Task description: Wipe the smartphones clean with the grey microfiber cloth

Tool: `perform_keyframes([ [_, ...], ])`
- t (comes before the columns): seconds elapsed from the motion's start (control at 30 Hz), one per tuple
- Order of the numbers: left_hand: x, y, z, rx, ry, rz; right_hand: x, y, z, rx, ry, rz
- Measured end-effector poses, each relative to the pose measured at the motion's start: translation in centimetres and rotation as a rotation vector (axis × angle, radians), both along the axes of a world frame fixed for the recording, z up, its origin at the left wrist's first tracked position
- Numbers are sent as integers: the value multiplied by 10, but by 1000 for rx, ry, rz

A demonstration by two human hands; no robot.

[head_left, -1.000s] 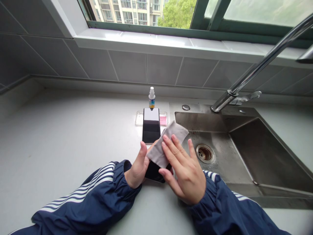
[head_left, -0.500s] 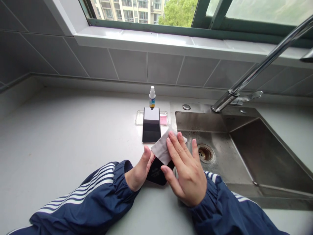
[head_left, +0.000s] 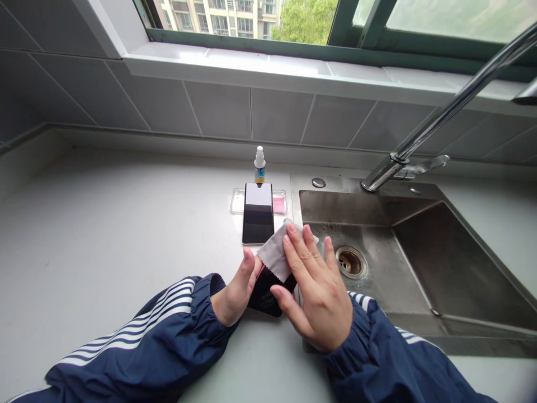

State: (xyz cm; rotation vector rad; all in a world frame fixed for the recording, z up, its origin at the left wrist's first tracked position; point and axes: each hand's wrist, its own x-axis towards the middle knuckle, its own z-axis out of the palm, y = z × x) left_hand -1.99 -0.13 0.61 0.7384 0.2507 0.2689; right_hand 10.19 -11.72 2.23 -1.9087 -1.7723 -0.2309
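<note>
Shifted back toward me, the grey microfibre cloth [head_left: 274,254] now barely shows past the fingertips [head_left: 297,232] of my right hand [head_left: 314,296] at 12 o'clock. That hand lies flat on the cloth, fingers spread, not clenched. My left hand [head_left: 237,291] grasps the black phone [head_left: 264,296], thumb raised at its left edge; its fingers are hidden underneath. The cloth and both hands cover most of the phone, so only a dark corner shows, with its zigzag cloth edge across it.

Farther out at 12 o'clock, a second phone [head_left: 258,212] lies on a clear tray [head_left: 238,200], partly hiding a pink card [head_left: 279,205], and a small spray bottle [head_left: 259,165] stands just behind it. The steel sink [head_left: 344,208] sits close beside my right hand, from 2 to 3 o'clock, while the white tabletop [head_left: 104,224] stretches away toward 9 o'clock.
</note>
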Motion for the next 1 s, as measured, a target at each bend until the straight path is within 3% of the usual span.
perform_keyframes([
  [0.2,4,4,10,-178,-56,38,-14,-3,-3,-4,19,133],
  [0.4,2,12,24,-355,75,39,-15,-6,-5,57,75,295],
  [0.53,3,13,24,-402,137,131,-14,-7,-5,96,106,387],
  [0.63,4,13,24,-398,128,126,-11,-7,-3,101,96,429],
  [0.87,2,9,21,-304,68,50,-10,-5,-5,-77,-46,347],
  [1.0,-1,7,15,-237,19,-11,-5,-3,-5,-67,-75,259],
])
